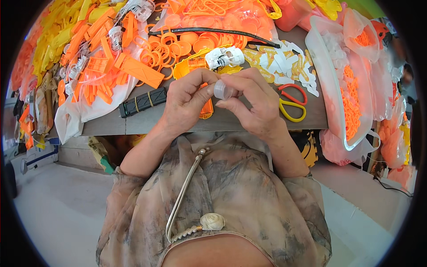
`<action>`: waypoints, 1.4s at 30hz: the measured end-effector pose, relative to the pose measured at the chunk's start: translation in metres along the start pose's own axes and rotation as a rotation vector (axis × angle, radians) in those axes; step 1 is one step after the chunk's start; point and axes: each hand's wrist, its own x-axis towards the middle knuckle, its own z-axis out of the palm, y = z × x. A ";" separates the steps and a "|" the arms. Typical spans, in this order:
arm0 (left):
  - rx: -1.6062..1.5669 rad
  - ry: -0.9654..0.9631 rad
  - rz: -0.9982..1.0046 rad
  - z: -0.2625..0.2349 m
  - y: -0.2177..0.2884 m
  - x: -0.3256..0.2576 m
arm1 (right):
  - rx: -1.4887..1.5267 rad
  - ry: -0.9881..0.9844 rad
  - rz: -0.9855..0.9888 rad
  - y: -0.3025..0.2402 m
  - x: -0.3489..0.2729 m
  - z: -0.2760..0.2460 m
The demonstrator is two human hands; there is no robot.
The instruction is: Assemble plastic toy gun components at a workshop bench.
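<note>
Both my hands meet over the table's front edge around a small clear round plastic piece (222, 90); its exact kind cannot be made out. Closed fingers of my left hand (189, 95) press on its left side. My right hand (253, 100) grips it from the right, thumb below and fingers above. Just behind and under the hands lie a yellow-orange plastic shell (189, 66) and a white part with wires (224, 58). Left of my left hand is a black oblong piece (143, 102) with tan bands round it. Scissors (292, 103) with red and yellow handles rest near my right hand.
Orange rings (162, 53) and orange plastic parts (140, 70) pile up at the left and back. A black strip (213, 31) crosses the pile. White flat pieces (284, 62) lie at the right, beside a translucent bin (327, 89) of small orange parts.
</note>
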 end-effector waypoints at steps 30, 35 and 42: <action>0.737 -0.141 0.587 0.014 -0.006 -0.006 | 0.160 0.128 0.386 -0.009 -0.049 0.020; 0.800 -0.164 0.613 0.002 0.000 0.022 | -0.008 0.167 0.307 -0.002 -0.048 -0.003; 0.737 -0.149 0.468 -0.007 -0.011 0.051 | 0.547 0.298 0.692 0.020 -0.053 -0.036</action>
